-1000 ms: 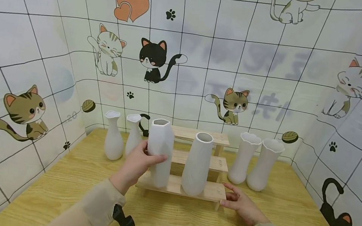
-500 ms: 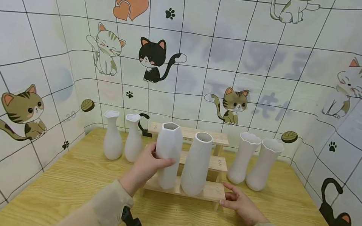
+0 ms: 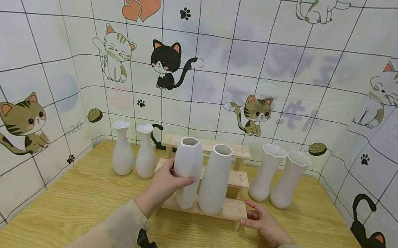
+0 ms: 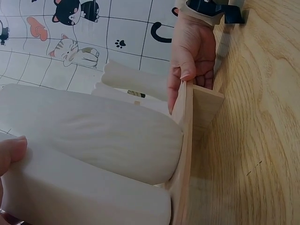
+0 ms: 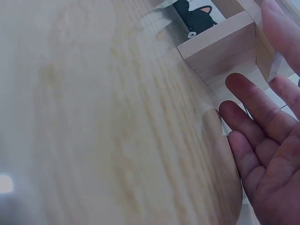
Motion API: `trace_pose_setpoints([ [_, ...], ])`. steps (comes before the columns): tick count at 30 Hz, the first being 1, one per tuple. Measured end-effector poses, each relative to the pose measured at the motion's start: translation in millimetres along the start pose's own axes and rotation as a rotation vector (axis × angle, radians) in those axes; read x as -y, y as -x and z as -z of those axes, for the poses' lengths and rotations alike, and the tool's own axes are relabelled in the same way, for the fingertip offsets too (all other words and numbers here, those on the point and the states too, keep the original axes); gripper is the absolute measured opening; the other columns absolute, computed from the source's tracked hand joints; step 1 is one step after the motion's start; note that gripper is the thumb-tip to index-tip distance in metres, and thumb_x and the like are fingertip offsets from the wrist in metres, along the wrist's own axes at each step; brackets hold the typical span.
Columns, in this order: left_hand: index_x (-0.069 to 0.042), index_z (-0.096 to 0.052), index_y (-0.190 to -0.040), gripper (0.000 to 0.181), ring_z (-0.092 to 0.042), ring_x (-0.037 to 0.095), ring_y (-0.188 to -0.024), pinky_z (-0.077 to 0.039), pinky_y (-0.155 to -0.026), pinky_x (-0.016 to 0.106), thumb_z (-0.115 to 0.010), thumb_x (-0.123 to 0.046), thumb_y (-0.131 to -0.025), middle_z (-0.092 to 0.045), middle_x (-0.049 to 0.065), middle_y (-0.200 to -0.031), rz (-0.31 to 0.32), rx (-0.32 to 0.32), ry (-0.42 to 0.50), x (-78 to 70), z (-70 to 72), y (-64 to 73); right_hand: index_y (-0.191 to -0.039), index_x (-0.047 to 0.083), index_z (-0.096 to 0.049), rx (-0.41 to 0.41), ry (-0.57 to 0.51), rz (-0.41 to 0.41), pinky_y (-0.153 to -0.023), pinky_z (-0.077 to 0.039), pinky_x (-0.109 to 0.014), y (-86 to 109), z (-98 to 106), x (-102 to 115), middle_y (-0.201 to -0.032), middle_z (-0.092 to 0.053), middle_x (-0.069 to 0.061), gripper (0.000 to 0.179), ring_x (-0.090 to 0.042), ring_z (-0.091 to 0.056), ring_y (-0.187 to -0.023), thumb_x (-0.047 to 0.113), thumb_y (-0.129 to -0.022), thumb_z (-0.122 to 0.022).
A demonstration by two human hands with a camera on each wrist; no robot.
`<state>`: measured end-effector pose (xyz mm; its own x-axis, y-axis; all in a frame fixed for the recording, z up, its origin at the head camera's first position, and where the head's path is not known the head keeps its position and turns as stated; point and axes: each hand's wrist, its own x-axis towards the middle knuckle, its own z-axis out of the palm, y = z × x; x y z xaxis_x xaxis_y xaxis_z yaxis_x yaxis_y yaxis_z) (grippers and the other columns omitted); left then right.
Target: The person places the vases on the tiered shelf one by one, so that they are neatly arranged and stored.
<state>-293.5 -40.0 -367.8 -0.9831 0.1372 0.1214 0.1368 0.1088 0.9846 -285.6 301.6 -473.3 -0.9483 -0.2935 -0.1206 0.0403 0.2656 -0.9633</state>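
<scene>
My left hand point(image 3: 164, 183) grips a white faceted vase point(image 3: 187, 168) with an angular mouth, thumb across its front. The vase stands upright on the bottom step of a three-step wooden stand point(image 3: 235, 207). Close on its right, on the same step, is a smooth round-mouthed white vase point(image 3: 216, 180). In the left wrist view the bases of the faceted vase point(image 4: 93, 192) and the round-mouthed vase point(image 4: 122, 140) both meet the step board. My right hand point(image 3: 265, 225) pinches the right end of that step; its thumb and fingers point(image 5: 248, 101) show close up in the right wrist view.
Two slim white vases with flared rims, an outer one point(image 3: 123, 152) and an inner one point(image 3: 146, 155), stand left of the stand. On the right are two wavy-rimmed white vases point(image 3: 267, 175) point(image 3: 288, 182). A cat-print cloth point(image 3: 216, 51) walls in the wooden table point(image 3: 201, 246).
My left hand has brought the faceted vase rightward along the bottom step, closer to the round-mouthed vase. The right hand has stayed at the stand's right end.
</scene>
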Motion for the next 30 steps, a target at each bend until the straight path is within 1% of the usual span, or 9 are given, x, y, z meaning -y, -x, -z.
trace_pose_setpoints([
  [8,-0.010,-0.045,-0.134,0.077,-0.054,0.028,-0.115,-0.045,-0.094,0.050,-0.085,-0.032,-0.072,-0.053,0.008,-0.128,-0.006,0.011,-0.013,1.0,-2.8,0.5,-0.151,-0.002,-0.017,0.033,-0.017,0.025,-0.100,-0.032,-0.056,0.1,0.5,0.0,-0.130,-0.054,-0.022,0.082,-0.028,-0.054,-0.115,0.018,-0.091,-0.069],
  [15,-0.013,-0.046,-0.132,0.075,-0.055,0.028,-0.115,-0.045,-0.093,0.051,-0.085,-0.034,-0.072,-0.054,0.007,-0.128,-0.004,0.016,-0.047,1.0,-4.1,1.4,-0.151,-0.001,-0.017,0.026,-0.029,0.016,-0.100,-0.032,-0.056,0.7,0.2,1.1,-0.131,-0.053,-0.022,0.081,-0.028,-0.053,-0.115,0.017,-0.091,-0.068],
  [22,-0.015,-0.046,-0.134,0.077,-0.054,0.028,-0.116,-0.045,-0.094,0.052,-0.085,-0.033,-0.072,-0.053,0.007,-0.129,-0.007,0.013,-0.052,3.5,-4.1,1.3,-0.151,-0.001,-0.018,0.023,-0.015,0.016,-0.100,-0.032,-0.057,0.0,1.3,-0.4,-0.129,-0.054,-0.021,0.083,-0.028,-0.054,-0.114,0.019,-0.090,-0.070],
  [30,-0.016,-0.044,-0.136,0.077,-0.053,0.028,-0.116,-0.045,-0.094,0.052,-0.085,-0.034,-0.072,-0.053,0.006,-0.129,-0.032,0.016,-0.056,5.3,-4.8,2.5,-0.151,-0.001,-0.018,0.021,-0.016,0.009,-0.101,-0.029,-0.059,-0.2,1.6,-0.9,-0.130,-0.054,-0.022,0.085,-0.029,-0.054,-0.115,0.022,-0.089,-0.071],
])
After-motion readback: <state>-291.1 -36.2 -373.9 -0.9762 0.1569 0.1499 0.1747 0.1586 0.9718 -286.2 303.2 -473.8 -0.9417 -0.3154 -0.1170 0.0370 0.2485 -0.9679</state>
